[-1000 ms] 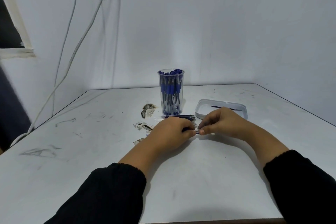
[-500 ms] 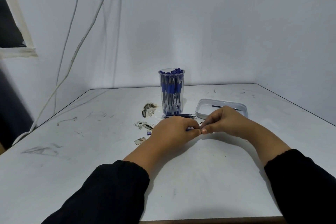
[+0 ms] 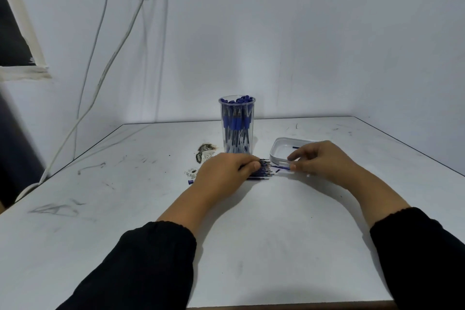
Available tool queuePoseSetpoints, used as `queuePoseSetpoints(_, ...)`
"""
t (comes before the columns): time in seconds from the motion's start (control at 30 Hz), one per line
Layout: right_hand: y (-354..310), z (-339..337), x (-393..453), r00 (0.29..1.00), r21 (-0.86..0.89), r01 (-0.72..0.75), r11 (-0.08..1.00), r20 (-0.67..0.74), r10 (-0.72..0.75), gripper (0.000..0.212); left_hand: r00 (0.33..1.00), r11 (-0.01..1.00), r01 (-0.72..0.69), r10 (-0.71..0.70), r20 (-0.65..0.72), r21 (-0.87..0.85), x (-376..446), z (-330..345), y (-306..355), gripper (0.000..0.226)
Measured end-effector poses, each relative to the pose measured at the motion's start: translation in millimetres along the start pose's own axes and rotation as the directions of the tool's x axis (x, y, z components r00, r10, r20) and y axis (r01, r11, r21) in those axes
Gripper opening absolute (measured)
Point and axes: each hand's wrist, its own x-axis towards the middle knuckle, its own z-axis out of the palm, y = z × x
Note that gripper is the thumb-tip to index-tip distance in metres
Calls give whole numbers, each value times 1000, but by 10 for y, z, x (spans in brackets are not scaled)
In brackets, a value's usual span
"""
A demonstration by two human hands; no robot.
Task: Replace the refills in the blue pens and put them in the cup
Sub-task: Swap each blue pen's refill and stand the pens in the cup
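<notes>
We find no readable text anywhere. The cup, pens and tray bear no legible marks.

Left ends of the refill row hidden under the left hand; thin blue piece at the right hand too small to identify; both sleeves cut off by the bottom edge.

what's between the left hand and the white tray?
Head view: a row of refills under the left hand fingertips, then a thin blue piece held by the right hand, just before the white tray.
</notes>
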Motion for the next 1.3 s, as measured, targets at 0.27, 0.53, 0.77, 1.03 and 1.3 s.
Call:
queuePoseSetpoints(0.27,49,126,32,999,-448,-14,894,-53,-11,9,998,997,46,-48,-35,-60,43,5,-104,30)
queuePoseSetpoints(0.53,49,151,35,991,-441,10,897,-112,-67,10,1000,996,15,-17,-25,-87,31,10,-67,21)
queuePoseSetpoints(0.77,-104,331,10,990,49,104,993,-96,-99,30,999,997,-48,47,-18,-62,45,43,-72,20)
queuePoseSetpoints(1.03,-173,416,-61,988,226,101,969,88,-123,6,996,993,-87,85,-28,-76,30,55,-20,11)
queuePoseSetpoints(1.3,-157,421,-46,993,177,90,980,59,-102,31,994,994,-89,85,-65,-56,31,45,-16,13)
